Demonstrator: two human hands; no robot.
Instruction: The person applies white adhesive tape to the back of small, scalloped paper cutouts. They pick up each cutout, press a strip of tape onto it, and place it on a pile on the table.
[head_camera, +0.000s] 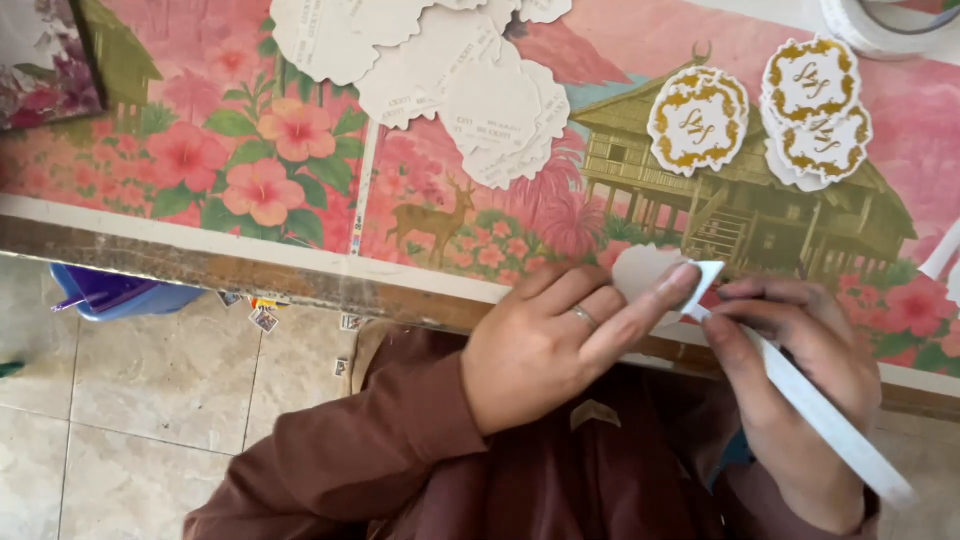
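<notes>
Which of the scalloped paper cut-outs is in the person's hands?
The plain white cut-out at the table edge, under the left hand; the others lie untouched farther up the table.

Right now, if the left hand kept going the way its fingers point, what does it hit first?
The left hand points right and slightly up. Its fingertips already press the white cutout and tape strip; straight on lie the right hand fingers, almost touching. Depth is unclear.
</notes>
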